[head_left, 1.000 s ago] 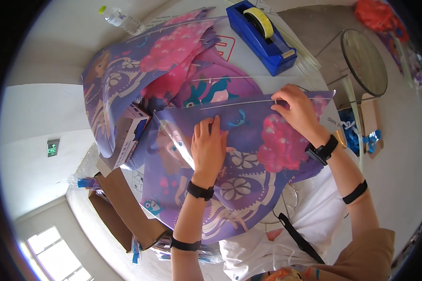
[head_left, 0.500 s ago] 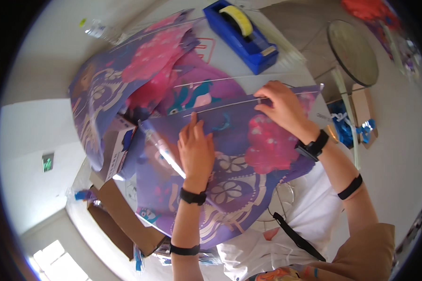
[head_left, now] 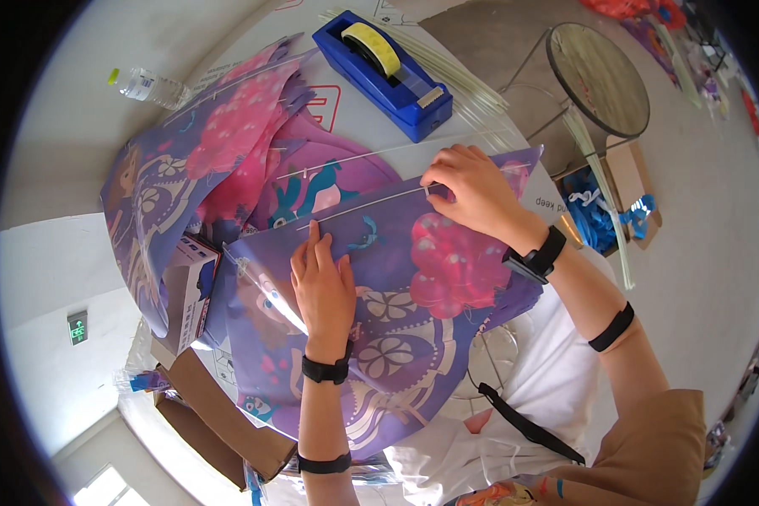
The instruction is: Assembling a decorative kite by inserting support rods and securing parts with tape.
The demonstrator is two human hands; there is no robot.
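Left hand (head_left: 322,287) lies flat, palm down, fingers spread and together on nothing, pressing the purple printed plastic sheet (head_left: 379,320) near its upper edge. The sheet sits at frame centre, draped over the table (head_left: 371,143) edge toward the person's lap.

Right hand (head_left: 472,190), at 2 o'clock from the left hand, has thumb and fingertips pinched together on a thin white rod (head_left: 371,205) that runs along the sheet's top edge. The rod reaches from the right hand leftward to just above the left hand's fingertips.

A pile of similar purple-and-pink sheets (head_left: 219,160) lies at 11 o'clock from the left hand, partly under the working sheet. Blue tape dispenser (head_left: 381,72) with a yellow roll stands at 12 o'clock on the table, well apart from both hands. Clear plastic bottle (head_left: 148,86) lies at 10 o'clock near the table's far rim. Small printed box (head_left: 190,291) at 9 o'clock, just beside the sheet. Round stool (head_left: 597,80) at 2 o'clock, off the table.
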